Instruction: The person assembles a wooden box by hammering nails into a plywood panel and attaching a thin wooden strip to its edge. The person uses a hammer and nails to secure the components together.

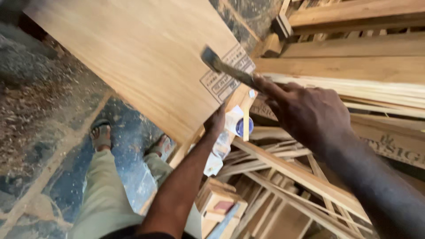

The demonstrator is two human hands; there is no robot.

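Observation:
My right hand (305, 110) is closed around the handle of a hammer (226, 68), whose dark head hovers over the corner of a large light-brown plywood board (137, 53) with a printed stamp. My left hand (217, 121) reaches under the board's lower edge, fingers mostly hidden by the board; whether it grips the edge is unclear. A white plastic bottle with a blue cap (237, 124) lies just right of my left hand.
Thin wooden strips (283, 177) and stacked planks (354, 57) crowd the right side. A small wooden box (219, 206) sits below. Sawdust (35, 110) covers the floor at left, where my sandalled feet (102, 135) stand.

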